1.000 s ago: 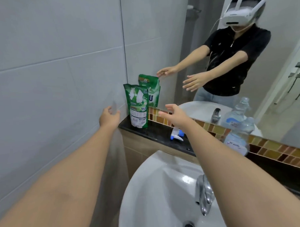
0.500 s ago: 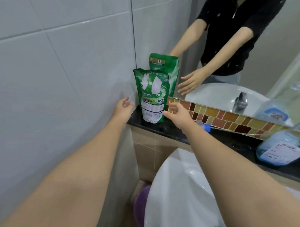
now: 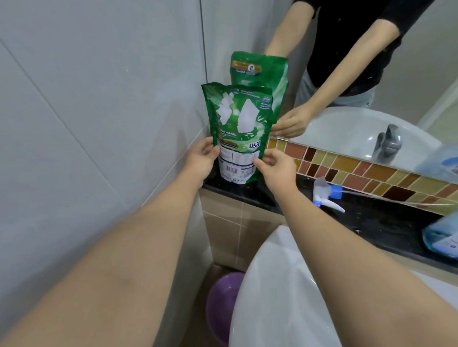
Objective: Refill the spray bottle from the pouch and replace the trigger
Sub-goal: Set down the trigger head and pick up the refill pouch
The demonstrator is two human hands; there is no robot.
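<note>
The green pouch [image 3: 238, 132] stands upright on the black ledge [image 3: 367, 217] in the corner by the tiled wall, its back label showing a barcode and "670" (other print too small to read). The left hand [image 3: 200, 161] holds its left edge and the right hand [image 3: 274, 169] pinches its lower right edge, fingers curled. The trigger [image 3: 327, 194] lies on the ledge to the right, the bottle [image 3: 448, 237] beyond it, blurred.
</note>
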